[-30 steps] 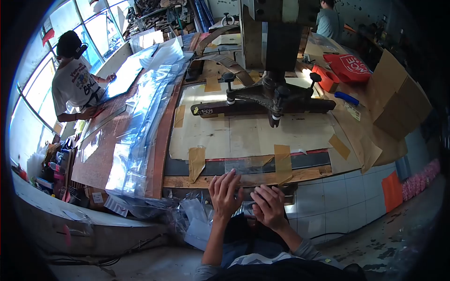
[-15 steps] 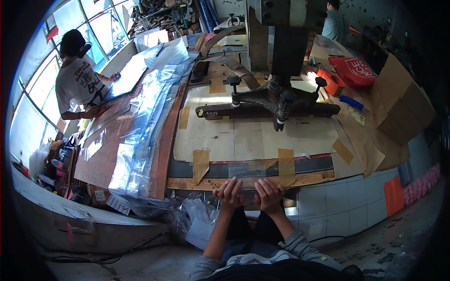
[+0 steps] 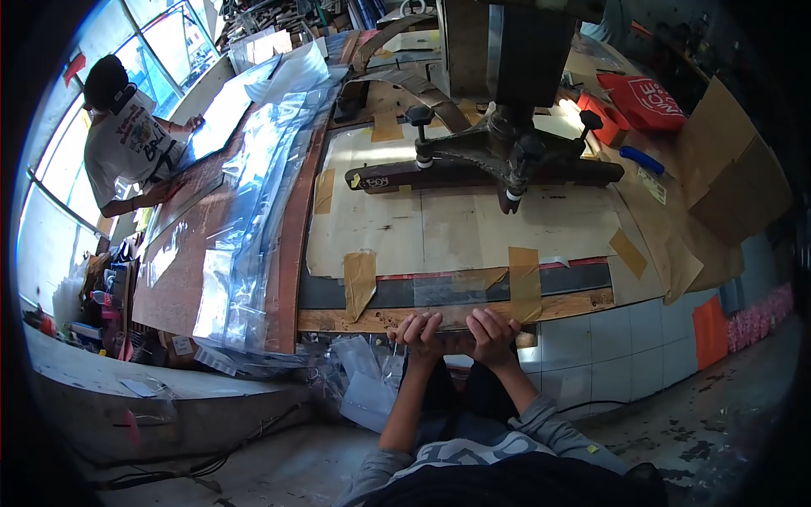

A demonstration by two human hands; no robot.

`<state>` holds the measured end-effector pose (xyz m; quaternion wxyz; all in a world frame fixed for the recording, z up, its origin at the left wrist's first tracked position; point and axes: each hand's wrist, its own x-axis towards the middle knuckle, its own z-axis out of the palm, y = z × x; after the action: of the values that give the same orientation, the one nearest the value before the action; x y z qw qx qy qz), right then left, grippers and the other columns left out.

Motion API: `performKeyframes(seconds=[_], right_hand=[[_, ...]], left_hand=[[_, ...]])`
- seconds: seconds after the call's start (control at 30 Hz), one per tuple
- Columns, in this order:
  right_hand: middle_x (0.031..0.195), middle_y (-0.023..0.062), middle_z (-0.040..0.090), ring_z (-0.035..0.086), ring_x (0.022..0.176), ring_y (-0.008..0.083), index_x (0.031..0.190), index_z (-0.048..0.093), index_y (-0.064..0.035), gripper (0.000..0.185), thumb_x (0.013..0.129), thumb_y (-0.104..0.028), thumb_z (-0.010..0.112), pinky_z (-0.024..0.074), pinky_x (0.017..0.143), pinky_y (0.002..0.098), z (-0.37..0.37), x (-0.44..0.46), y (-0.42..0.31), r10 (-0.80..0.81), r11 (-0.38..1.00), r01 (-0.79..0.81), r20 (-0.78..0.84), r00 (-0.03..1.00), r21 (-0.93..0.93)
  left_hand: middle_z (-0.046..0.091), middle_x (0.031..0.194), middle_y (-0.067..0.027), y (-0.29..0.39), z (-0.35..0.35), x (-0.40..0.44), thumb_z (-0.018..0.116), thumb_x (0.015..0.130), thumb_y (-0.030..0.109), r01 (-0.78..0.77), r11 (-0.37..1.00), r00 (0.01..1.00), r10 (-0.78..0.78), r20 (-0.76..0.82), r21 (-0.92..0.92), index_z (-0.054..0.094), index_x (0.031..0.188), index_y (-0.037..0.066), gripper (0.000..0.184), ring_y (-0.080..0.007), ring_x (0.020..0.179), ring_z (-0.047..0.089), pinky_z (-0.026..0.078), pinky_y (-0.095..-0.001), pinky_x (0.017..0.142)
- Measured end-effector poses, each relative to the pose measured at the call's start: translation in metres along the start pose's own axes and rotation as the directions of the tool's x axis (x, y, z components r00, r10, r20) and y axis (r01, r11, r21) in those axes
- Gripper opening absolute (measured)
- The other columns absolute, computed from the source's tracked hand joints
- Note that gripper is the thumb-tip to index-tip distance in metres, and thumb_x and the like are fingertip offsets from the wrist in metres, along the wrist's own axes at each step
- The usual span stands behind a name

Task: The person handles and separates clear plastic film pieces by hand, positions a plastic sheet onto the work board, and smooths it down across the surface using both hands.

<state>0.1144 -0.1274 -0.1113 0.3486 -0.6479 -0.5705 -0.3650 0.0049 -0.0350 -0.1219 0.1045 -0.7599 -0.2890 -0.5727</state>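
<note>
Both hands are found at the front edge of the press table, placed side by side and a little apart. The fingers of the left hand (image 3: 420, 331) and of the right hand (image 3: 494, 331) are bent, with their tips brought to the near edge of a clear plastic sheet (image 3: 450, 291). Whether the sheet is pinched or merely touched cannot be told (the thumbs and undersides of the fingers are hidden). It is spread across a dark grey strip (image 3: 384, 292) and toward the wooden front rail (image 3: 372, 319), between two pieces of brown tape (image 3: 360, 283). By appearance, one hand is set near each front corner so that the sheet may be kept flat and square. The tape is laid across the front edge of a pale board (image 3: 460, 232), presumably so that it is fixed to the table. Above the board, a dark bar (image 3: 456, 175) is carried by a three-armed bracket (image 3: 511, 144), probably so that pressure can be spread evenly. At left, long clear plastic film (image 3: 253, 211) is laid out near a co-worker (image 3: 135, 139).
</note>
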Motion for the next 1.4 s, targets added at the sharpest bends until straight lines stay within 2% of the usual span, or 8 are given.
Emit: performKeyframes(seconds=[0.17, 0.33, 0.5, 0.57, 0.67, 0.87, 0.9, 1.4], right_hand=[[0.112, -0.0019, 0.055, 0.052, 0.108, 0.0131, 0.112, 0.052, -0.0199, 0.027, 0.09, -0.036, 0.053, 0.0145, 0.107, 0.0414, 0.0, 0.0, -0.001, 0.0, 1.0, 0.0, 0.004, 1.0, -0.018], [0.111, -0.0006, 0.052, 0.048, 0.109, 0.0166, 0.109, 0.048, -0.0176, 0.036, 0.09, -0.048, 0.05, 0.0128, 0.107, 0.0436, -0.001, -0.001, 0.001, -0.038, 0.996, 0.042, 0.046, 0.998, -0.078], [0.111, -0.001, 0.052, 0.048, 0.108, 0.0175, 0.11, 0.047, -0.0182, 0.036, 0.089, -0.048, 0.053, 0.0131, 0.107, 0.0437, -0.003, -0.002, 0.002, -0.058, 0.994, 0.064, 0.072, 0.996, -0.086], [0.112, -0.0025, 0.055, 0.051, 0.108, 0.0135, 0.11, 0.054, -0.0211, 0.029, 0.09, -0.042, 0.052, 0.0084, 0.108, 0.046, 0.0, -0.01, 0.002, -0.033, 0.998, 0.035, 0.054, 0.998, -0.043], [0.111, -0.0012, 0.052, 0.048, 0.107, 0.0174, 0.11, 0.047, -0.0183, 0.037, 0.088, -0.046, 0.054, 0.0143, 0.106, 0.0435, -0.003, -0.007, 0.002, -0.056, 0.997, 0.062, 0.097, 0.994, -0.051], [0.108, -0.003, 0.052, 0.048, 0.104, 0.0154, 0.104, 0.051, -0.0201, 0.029, 0.089, -0.045, 0.052, 0.0122, 0.107, 0.0446, -0.001, -0.007, 0.005, -0.103, 0.99, 0.107, 0.057, 0.993, -0.087], [0.108, -0.0031, 0.052, 0.048, 0.104, 0.0152, 0.103, 0.051, -0.0204, 0.028, 0.089, -0.045, 0.052, 0.0119, 0.107, 0.0448, -0.002, -0.008, 0.006, -0.109, 0.989, 0.114, 0.062, 0.992, -0.089], [0.108, -0.0028, 0.052, 0.048, 0.107, 0.0151, 0.103, 0.051, -0.022, 0.024, 0.09, -0.042, 0.048, 0.0077, 0.11, 0.047, 0.0, -0.015, 0.006, -0.134, 0.984, 0.138, 0.042, 0.99, -0.116]], left_hand=[[0.043, 0.101, 0.0009, 0.001, 0.001, -0.001, 0.055, 0.079, 0.061, -0.001, 1.0, 1.0, 0.001, -0.004, 0.021, 0.051, 0.099, 0.023, 0.043, -0.0176, 0.104, 0.041, 0.022, -0.0389, 0.1], [0.042, 0.102, 0.0013, 0.0, -0.002, 0.001, 0.056, 0.078, 0.062, -0.019, 1.0, 1.0, 0.018, 0.025, 0.017, 0.051, 0.099, 0.024, 0.044, -0.0163, 0.105, 0.04, 0.022, -0.0384, 0.099], [0.043, 0.103, 0.0021, -0.003, -0.005, -0.001, 0.056, 0.077, 0.064, -0.05, 0.996, 0.997, 0.047, 0.056, 0.069, 0.051, 0.1, 0.024, 0.046, -0.0157, 0.106, 0.039, 0.021, -0.0382, 0.1], [0.043, 0.104, 0.0023, -0.005, -0.008, -0.004, 0.056, 0.078, 0.063, -0.068, 0.995, 0.994, 0.061, 0.091, 0.078, 0.051, 0.1, 0.024, 0.045, -0.0155, 0.106, 0.039, 0.021, -0.0384, 0.1], [0.044, 0.104, 0.003, -0.006, -0.009, -0.006, 0.056, 0.081, 0.057, -0.069, 0.996, 0.992, 0.063, 0.106, 0.055, 0.05, 0.102, 0.025, 0.038, -0.015, 0.107, 0.039, 0.018, -0.0389, 0.102], [0.043, 0.102, 0.005, -0.006, -0.007, -0.012, 0.054, 0.083, 0.053, -0.067, 0.993, 0.995, 0.059, 0.079, 0.096, 0.049, 0.101, 0.027, 0.032, -0.0133, 0.107, 0.039, 0.014, -0.0396, 0.106], [0.045, 0.104, 0.0054, -0.008, -0.006, -0.016, 0.048, 0.086, 0.058, -0.063, 0.995, 0.996, 0.058, 0.067, 0.077, 0.052, 0.105, 0.03, 0.034, -0.0135, 0.111, 0.037, 0.003, -0.0433, 0.111], [0.045, 0.107, 0.0065, -0.011, -0.013, -0.025, 0.055, 0.084, 0.054, -0.072, 0.996, 0.991, 0.066, 0.113, 0.053, 0.055, 0.106, 0.031, 0.032, -0.0131, 0.112, 0.036, 0.008, -0.0405, 0.11]])
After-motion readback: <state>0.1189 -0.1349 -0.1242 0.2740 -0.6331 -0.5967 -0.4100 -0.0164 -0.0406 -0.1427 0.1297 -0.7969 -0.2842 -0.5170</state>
